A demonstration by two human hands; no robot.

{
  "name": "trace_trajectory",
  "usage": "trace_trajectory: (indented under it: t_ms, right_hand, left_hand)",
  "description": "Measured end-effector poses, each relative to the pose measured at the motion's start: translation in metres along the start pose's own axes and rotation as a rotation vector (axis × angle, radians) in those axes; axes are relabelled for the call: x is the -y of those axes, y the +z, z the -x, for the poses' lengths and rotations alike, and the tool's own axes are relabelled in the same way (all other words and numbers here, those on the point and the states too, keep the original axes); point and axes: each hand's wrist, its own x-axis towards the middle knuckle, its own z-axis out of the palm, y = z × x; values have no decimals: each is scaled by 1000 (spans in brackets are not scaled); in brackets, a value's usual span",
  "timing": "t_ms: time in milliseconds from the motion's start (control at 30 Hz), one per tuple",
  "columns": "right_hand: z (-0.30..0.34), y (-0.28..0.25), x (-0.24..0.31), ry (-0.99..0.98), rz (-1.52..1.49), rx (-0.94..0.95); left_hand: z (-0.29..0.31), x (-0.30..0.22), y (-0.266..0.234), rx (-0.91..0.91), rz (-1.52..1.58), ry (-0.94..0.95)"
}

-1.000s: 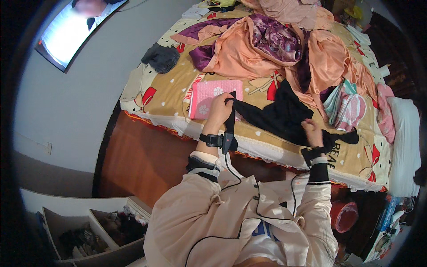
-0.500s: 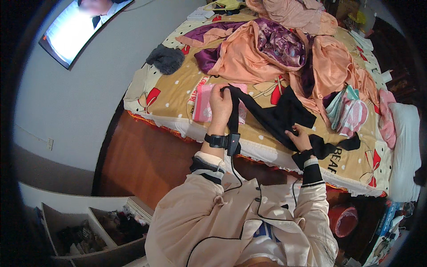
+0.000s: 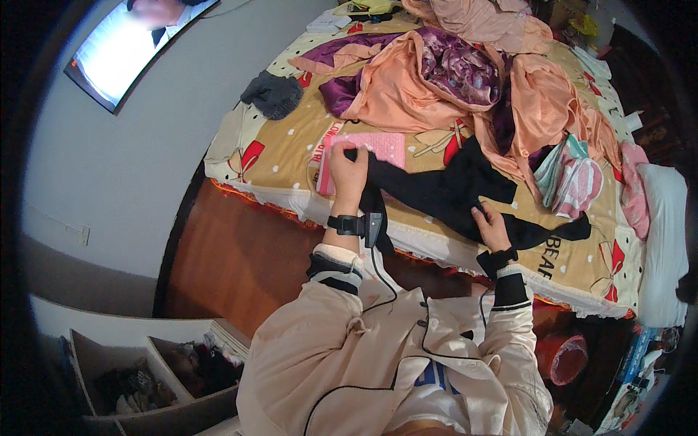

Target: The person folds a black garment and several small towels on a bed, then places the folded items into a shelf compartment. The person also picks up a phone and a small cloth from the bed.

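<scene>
A long black garment (image 3: 422, 190), with narrow leg- or sleeve-like parts, is stretched across the near side of the bed. My left hand (image 3: 347, 168) is closed on its left end, over a folded pink patterned cloth (image 3: 382, 147), and a strip of the black fabric hangs past the bed edge beside that wrist. On the garment's right part my right hand (image 3: 491, 227) pinches the fabric between thumb and fingers. The tapered right end lies on the printed sheet. Whether it is leggings or a top, I cannot tell.
Peach and purple satin bedding (image 3: 407, 87) is heaped behind the garment. A grey knitted hat (image 3: 273, 96) lies far left; striped folded cloths (image 3: 576, 187) and a white pillow (image 3: 660, 247) lie right. Below are an open divided drawer (image 3: 149, 347) and a red bin (image 3: 560, 360).
My left hand has moved slightly left and down, drawing the black garment straighter and flatter. The right hand stays in nearly the same place on it.
</scene>
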Motion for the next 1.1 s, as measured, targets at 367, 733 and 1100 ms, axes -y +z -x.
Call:
trace_trajectory:
  t_ms: [367, 733, 1100]
  right_hand:
    - [23, 7, 58, -17, -159, 328]
    - [49, 1, 40, 194, 224, 635]
    - [11, 15, -17, 125, 76, 41]
  left_hand:
    - [77, -22, 39, 1244, 126, 169]
    - [99, -7, 36, 1592, -260, 183]
    - [89, 28, 48, 1096, 47, 12]
